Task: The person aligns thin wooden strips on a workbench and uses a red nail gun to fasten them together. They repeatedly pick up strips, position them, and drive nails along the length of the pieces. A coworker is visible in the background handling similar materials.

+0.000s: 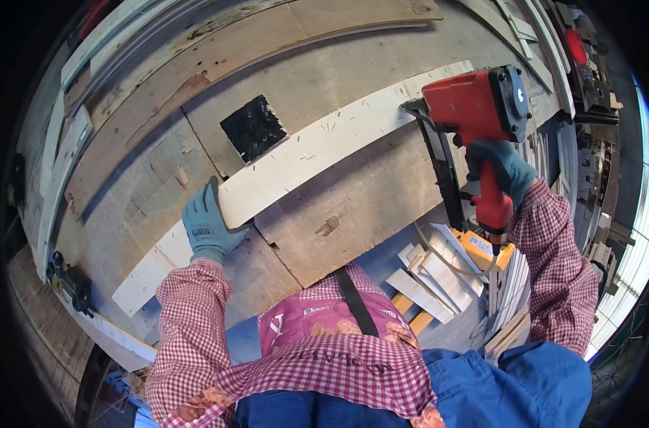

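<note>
My right hand [503, 163], in a blue-grey work glove, grips the handle of a red pneumatic nailer [461, 104]. The nailer's nose rests on or just over the right part of a long pale wooden board [313, 152], which bears scattered staples or short nails. My left hand [209, 216], gloved too, lies at the left part of this board, fingers around the step where an upper piece ends. Another pale length [147, 270] runs on beyond it to the lower left. A black square piece [253, 128] touches the board's far edge.
A long brown plank [196, 83] lies across the back of the plywood worktable [351, 214]. Another power tool [73, 281] stands at the left edge. Wood offcuts [434, 278] and a yellow case [482, 249] are below the near edge, by the nailer's air hose [447, 262].
</note>
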The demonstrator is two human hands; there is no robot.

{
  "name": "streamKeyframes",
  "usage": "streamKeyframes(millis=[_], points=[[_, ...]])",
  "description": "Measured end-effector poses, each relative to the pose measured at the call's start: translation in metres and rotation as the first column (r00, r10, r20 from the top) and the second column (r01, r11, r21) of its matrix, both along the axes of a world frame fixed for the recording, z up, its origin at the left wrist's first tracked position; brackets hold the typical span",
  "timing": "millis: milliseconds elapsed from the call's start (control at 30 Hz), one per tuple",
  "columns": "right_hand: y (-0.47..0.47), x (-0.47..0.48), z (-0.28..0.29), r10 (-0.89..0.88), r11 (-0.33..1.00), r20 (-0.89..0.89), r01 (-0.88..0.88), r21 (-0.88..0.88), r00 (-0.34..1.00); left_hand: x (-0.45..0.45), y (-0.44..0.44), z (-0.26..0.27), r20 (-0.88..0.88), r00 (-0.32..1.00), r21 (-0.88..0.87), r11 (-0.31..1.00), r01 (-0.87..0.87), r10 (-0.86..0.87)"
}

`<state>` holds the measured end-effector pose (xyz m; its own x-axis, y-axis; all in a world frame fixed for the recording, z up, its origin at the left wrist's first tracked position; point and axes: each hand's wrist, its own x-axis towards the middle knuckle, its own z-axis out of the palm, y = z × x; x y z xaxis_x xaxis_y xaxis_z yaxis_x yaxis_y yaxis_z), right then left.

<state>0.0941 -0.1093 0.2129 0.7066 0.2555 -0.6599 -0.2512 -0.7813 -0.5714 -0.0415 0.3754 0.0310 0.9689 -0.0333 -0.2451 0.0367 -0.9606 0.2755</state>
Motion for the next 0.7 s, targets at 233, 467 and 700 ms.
streamKeyframes(millis=[233,467,700], points=[[-0.006,-0.024,-0.01,-0.194,0.981,-0.05,0.194,-0.007,0.98,0.002,0.001,-0.002,-0.003,1.0,0.025,1.0,0.016,-0.016],[0.034,-0.042,-0.001,-0.557,0.828,-0.092,0.56,0.008,0.825,0.001,0.004,0.003,-0.009,0.999,0.041,0.999,0.034,-0.033],[0.111,-0.103,0.01,-0.449,0.859,-0.315,0.501,0.106,0.836,0.001,0.006,0.0,-0.036,0.998,0.081,0.995,0.062,-0.059]])
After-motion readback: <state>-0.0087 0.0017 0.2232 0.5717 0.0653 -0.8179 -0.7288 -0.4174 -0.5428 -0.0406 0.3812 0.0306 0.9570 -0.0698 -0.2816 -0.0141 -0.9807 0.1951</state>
